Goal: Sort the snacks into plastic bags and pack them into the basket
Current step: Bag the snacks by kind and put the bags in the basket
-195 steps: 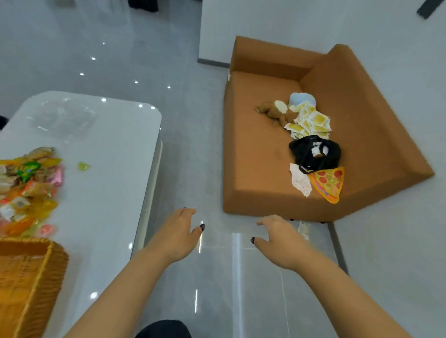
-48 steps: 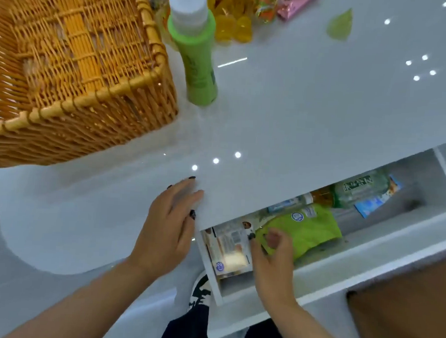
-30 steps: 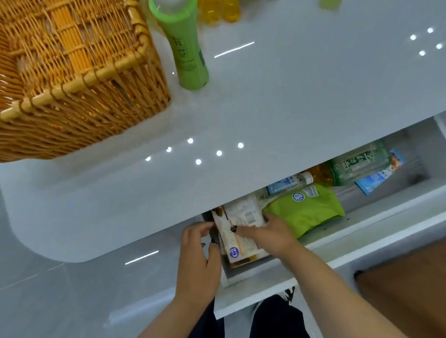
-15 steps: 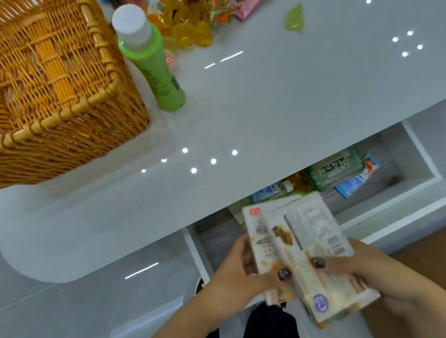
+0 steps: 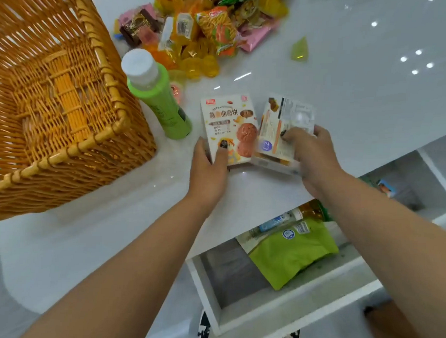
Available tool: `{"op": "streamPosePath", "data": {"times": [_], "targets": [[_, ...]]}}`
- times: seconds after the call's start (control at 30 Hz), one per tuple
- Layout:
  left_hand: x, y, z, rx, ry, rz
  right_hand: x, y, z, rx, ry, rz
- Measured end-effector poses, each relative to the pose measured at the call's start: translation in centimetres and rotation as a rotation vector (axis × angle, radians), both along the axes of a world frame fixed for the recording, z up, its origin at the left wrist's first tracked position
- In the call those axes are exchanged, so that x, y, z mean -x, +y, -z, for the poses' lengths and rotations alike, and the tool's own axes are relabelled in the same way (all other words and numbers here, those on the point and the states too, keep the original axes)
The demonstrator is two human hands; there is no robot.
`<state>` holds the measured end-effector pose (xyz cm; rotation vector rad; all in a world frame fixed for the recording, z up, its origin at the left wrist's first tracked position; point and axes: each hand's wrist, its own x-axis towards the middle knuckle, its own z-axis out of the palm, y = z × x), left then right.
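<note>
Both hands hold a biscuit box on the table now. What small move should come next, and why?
Probably let go of both boxes. The left hand holds the biscuit box and the right hand the second box; both seem to rest on the table, and the drawer is open with more snacks inside.

Bright, even overhead light throws small glare spots on the glossy table (image 5: 349, 103); edges bow, hands slightly motion-blurred.

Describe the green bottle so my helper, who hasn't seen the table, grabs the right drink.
Find the wicker basket on the white table. The green bottle stands by its right wall, left of two biscuit boxes. It alone stands tall, with a white cap.
</note>
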<state>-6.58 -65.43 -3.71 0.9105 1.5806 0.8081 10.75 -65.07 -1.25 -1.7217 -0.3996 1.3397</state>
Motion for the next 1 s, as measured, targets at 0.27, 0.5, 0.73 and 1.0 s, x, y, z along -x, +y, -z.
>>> {"op": "streamPosePath", "data": {"times": [0.27, 0.5, 0.73, 1.0], "targets": [[-3.4, 1.1, 0.9, -0.178, 0.240, -0.040, -0.6, 6.7, 1.7, -0.177, -0.395, 0.075], [-4.7, 0.9, 2.4, -0.262, 0.511, -0.036, -2.1, 8.4, 2.6, -0.182, -0.721, -0.184], [-5.7, -4.3, 2.8, -0.314, 0.602, 0.136, -2.8, -5.2, 4.4, -0.312, -0.875, -0.509], [-4.0, -20.1, 5.3, -0.462, 0.458, 0.526, -5.2, -24.2, 8.1, -0.056, -0.946, -0.707]]}}
